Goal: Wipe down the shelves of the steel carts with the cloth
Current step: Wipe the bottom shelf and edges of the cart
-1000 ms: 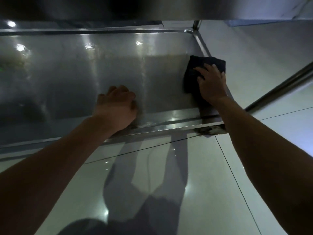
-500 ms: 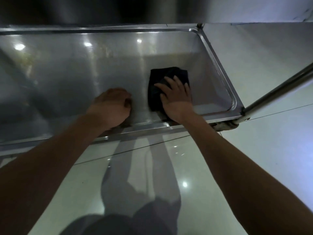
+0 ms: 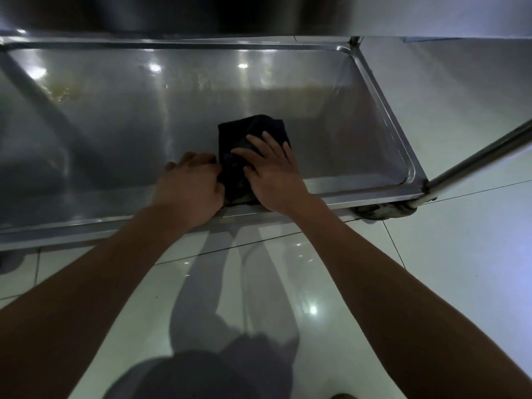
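Note:
A dark folded cloth (image 3: 244,131) lies on the bottom steel shelf (image 3: 129,125) of the cart, close to its front rim. My right hand (image 3: 270,168) presses flat on the cloth with the fingers spread. My left hand (image 3: 190,182) rests on the shelf just left of the cloth, its fingers curled and touching the cloth's left edge. The shelf's right half looks dull and streaked. A yellowish smear (image 3: 62,92) shows at the far left.
The underside of the upper shelf (image 3: 201,12) hangs low over the work area. A steel post (image 3: 475,156) slants up from the front right corner, above a caster (image 3: 383,210). Glossy white floor tiles (image 3: 431,269) lie in front and to the right.
My right hand has slid the cloth left from the shelf's right end toward the middle, until it meets my left hand. My left hand has stayed near the front rim.

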